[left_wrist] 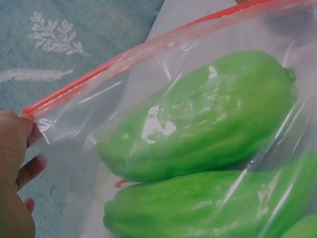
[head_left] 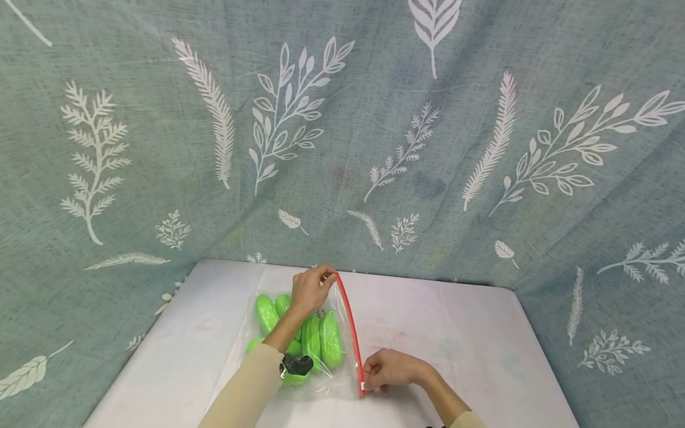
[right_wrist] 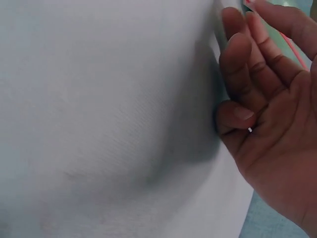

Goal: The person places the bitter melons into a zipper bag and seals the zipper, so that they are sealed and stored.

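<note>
A clear zip bag point(head_left: 321, 389) lies on the table with several bright green, oblong, ridged vegetables point(head_left: 330, 339) inside. Along its right side runs a red zip strip point(head_left: 350, 321), bowed slightly. My left hand point(head_left: 310, 289) pinches the strip's far end at the bag's corner, its forearm crossing over the bag. At the near end, my right hand point(head_left: 395, 367) pinches the small white slider point(head_left: 363, 386) between thumb and forefinger. In the left wrist view, two vegetables point(left_wrist: 198, 119) show large through the shiny plastic. The right wrist view shows curled fingers point(right_wrist: 235, 54) close over the table.
A white cloth covers the table point(head_left: 455, 351). Behind it and at both sides hangs a grey-green curtain point(head_left: 332, 148) with white leaf prints. A black strap device point(head_left: 297, 364) sits on the left wrist.
</note>
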The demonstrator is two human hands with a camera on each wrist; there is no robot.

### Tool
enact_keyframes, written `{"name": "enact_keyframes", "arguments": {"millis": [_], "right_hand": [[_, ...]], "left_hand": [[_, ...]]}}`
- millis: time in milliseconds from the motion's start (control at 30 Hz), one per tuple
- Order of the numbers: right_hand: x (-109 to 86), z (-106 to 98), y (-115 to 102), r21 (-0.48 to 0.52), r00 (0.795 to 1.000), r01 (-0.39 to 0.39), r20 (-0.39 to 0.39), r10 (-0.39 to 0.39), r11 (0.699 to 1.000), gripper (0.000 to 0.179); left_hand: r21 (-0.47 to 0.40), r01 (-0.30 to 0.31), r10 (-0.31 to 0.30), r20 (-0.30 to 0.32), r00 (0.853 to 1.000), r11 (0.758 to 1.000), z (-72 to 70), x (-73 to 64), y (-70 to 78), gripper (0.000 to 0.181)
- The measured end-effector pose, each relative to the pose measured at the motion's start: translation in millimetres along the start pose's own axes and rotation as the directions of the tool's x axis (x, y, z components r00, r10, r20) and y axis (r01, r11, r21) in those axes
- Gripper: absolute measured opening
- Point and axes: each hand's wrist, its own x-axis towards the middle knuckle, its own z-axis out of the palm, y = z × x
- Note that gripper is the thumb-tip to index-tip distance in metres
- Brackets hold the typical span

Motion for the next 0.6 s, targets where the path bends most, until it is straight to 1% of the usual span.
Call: {"name": "enact_keyframes", "arguments": {"millis": [100,200,233,300,400,467,500,533,567,600], "right_hand": [[-1.8,-5,1,-0.01,1.0,-0.021,0.008,0.021,1.0,0.01],[-3.1,-13,2,-0.018,0.999,-0.044,0.005,0.044,0.999,0.009],[-3.2,-16,2,-0.025,0.999,-0.052,-0.006,0.051,0.998,0.01],[-3.2,-24,1,-0.039,0.997,-0.059,-0.048,0.057,0.998,0.012],[-2.7,-38,1,-0.073,0.987,-0.063,-0.15,0.052,0.995,0.016],[-3.3,-48,0,-0.098,0.971,-0.064,-0.235,0.039,0.993,0.019],[-3.9,-53,0,-0.113,0.959,-0.067,-0.283,0.033,0.991,0.021],[-4.8,-59,-1,-0.13,0.942,-0.073,-0.336,0.026,0.989,0.023],[-5.9,-64,-2,-0.147,0.92,-0.082,-0.392,0.018,0.986,0.026],[-7.1,-69,-2,-0.176,0.892,-0.089,-0.452,0.0,0.98,0.029]], "left_hand": [[0.006,-0.005,0.005,0.016,1.0,1.0,-0.4,-1.7,-0.7,0.012],[-0.003,-0.002,0.002,0.051,0.999,1.0,-0.9,-3.7,0.2,0.017],[-0.005,0.0,0.0,0.065,0.998,1.0,-0.8,-4.2,0.4,0.019],[-0.007,0.005,-0.005,0.095,0.995,1.0,-0.3,-5.5,0.9,0.024],[-0.005,0.006,-0.006,0.135,0.991,1.0,0.9,-7.8,1.3,0.029],[-0.007,0.01,-0.009,0.156,0.988,1.0,1.6,-9.3,1.2,0.031],[-0.002,0.009,-0.008,0.163,0.987,1.0,1.9,-10.1,1.1,0.032],[0.002,0.008,-0.008,0.166,0.986,1.0,2.0,-10.7,0.9,0.033],[0.014,0.006,-0.008,0.167,0.986,1.0,2.0,-11.0,0.6,0.034],[0.032,0.001,-0.006,0.161,0.987,0.999,1.9,-10.9,0.2,0.035]]}}
